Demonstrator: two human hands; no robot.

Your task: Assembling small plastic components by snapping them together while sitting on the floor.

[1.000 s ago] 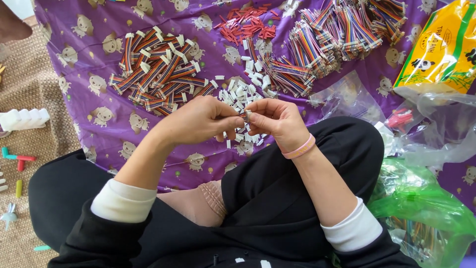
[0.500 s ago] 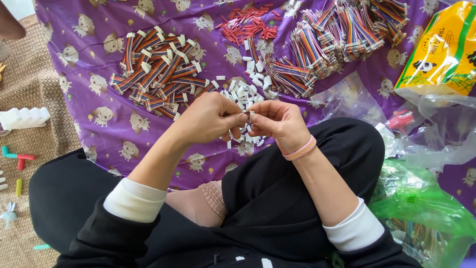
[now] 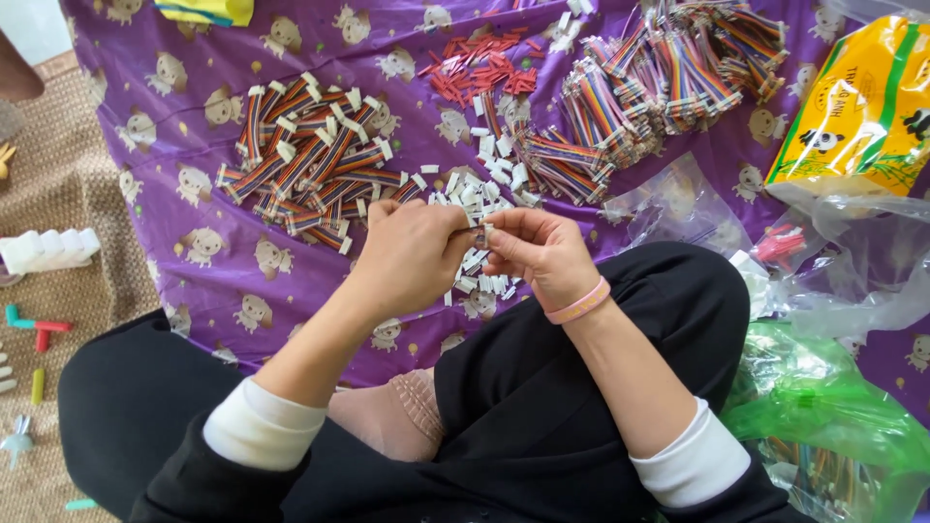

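**Two hands meet over a small connector piece above the purple cloth**

The person sits cross-legged on the floor with a purple cloth [image 3: 242, 252] printed with small figures spread in front. The left hand [image 3: 412, 254] and the right hand [image 3: 538, 250] are brought together at the fingertips, both pinched on one small connector piece [image 3: 480, 235] held between them, just above a heap of loose white connector housings [image 3: 482, 194]. What exactly the piece is stays too small to tell. A pink band [image 3: 578, 304] circles the right wrist.

To the left of the hands lies a pile of rainbow ribbon cables with white ends [image 3: 305, 160]. A bigger pile of ribbon cable bundles [image 3: 659, 82] sits at the top right of the cloth, and a scatter of small red parts [image 3: 480, 73] lies between the two piles, further from the person. At the right edge stand a yellow bag [image 3: 862, 107], clear plastic wrapping [image 3: 852, 271] and a green plastic bag [image 3: 823, 416] near the right knee.
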